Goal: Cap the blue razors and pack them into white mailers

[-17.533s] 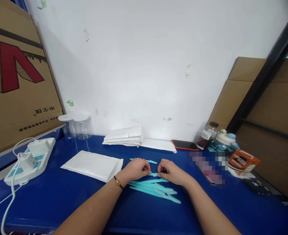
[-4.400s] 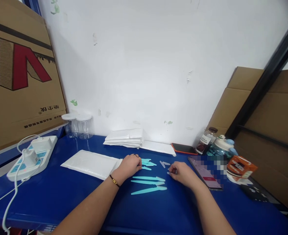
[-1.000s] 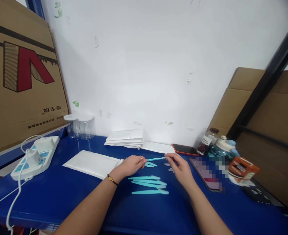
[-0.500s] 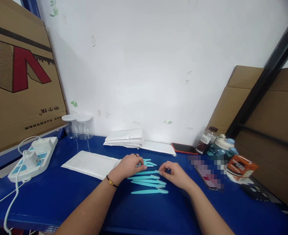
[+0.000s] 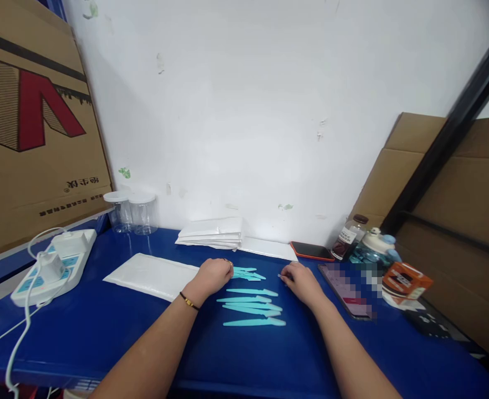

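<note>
Several turquoise eyebrow razors (image 5: 250, 307) lie in a loose column on the blue table, their blade ends to the right. Behind them is a small pile of similar razors (image 5: 248, 273). At the pile's left end, my left hand (image 5: 214, 275) has its fingers closed on razor handles; how many it grips is hidden. To the right of the pile, my right hand (image 5: 300, 280) is closed in a pinch, with a small whitish piece (image 5: 280, 276) poking from its fingertips.
A white padded envelope (image 5: 151, 275) lies left of my left hand. Against the wall are stacked envelopes (image 5: 211, 231), clear jars (image 5: 143, 215) and an orange-edged phone (image 5: 312, 251). A power strip (image 5: 57, 266) sits left; another phone (image 5: 346, 291), bottles (image 5: 348, 238) and an orange box (image 5: 406, 281) stand right.
The razor that lay between my hands now rests alone at the back of the column. My left hand has shifted back to the pile; my right hand has moved back and slightly right.
</note>
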`<state>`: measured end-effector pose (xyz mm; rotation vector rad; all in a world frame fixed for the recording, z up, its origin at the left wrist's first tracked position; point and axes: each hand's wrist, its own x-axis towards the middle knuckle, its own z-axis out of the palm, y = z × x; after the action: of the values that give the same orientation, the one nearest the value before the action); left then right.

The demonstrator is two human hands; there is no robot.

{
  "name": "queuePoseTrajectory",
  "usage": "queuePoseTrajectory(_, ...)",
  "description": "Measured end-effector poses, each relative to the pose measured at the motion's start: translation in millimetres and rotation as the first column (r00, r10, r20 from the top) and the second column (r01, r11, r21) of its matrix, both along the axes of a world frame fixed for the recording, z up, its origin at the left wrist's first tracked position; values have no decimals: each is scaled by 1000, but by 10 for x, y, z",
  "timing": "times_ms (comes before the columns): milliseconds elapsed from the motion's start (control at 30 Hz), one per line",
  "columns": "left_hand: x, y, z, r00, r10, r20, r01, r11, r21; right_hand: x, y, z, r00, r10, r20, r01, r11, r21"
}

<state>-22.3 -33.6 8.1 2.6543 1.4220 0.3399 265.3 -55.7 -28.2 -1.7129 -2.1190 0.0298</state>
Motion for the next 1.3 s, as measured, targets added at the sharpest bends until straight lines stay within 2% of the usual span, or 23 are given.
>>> queuePoseTrajectory(133,14,-26,26,997,-35,75,35,999,1,-113,-35,15,1000,-4,22,3,999,52)
queuePoseTrajectory(233,26,-50,29,983,-39,178,56,994,-93,-131,-60,30,980,31,-196,-29,999,13)
queuePoseTrajectory(300,33,-68,27,967,-49,248,93,981,-169,-131,-73,39,891,55,-450,-82,996,-40)
queuePoseTrajectory(367,39,-82,24,952,-70,298,135,969,-205,-135,-85,54,755,72,-651,-148,987,-62)
queuePoseTrajectory(467,45,-89,18,939,-80,333,161,961,-223,-152,-107,88,605,100,-790,-216,975,-42)
queuePoseTrajectory(533,44,-85,9,934,-71,351,164,956,-245,-166,-122,106,558,115,-822,-241,970,-28)
queuePoseTrajectory(733,42,-63,-24,917,-65,392,179,948,-263,-207,-132,89,535,61,-843,-231,970,-77)
queuePoseTrajectory(833,49,-59,-38,913,-67,403,186,946,-265,-275,-151,88,480,15,-877,-195,977,-90)
queuePoseTrajectory(967,59,-50,-57,914,-66,401,187,944,-271,-389,-193,111,409,9,-913,-239,966,-97)
queuePoseTrajectory(1300,110,-68,-92,880,-111,462,263,923,-280,-546,-217,98,362,13,-932,-319,941,-111)
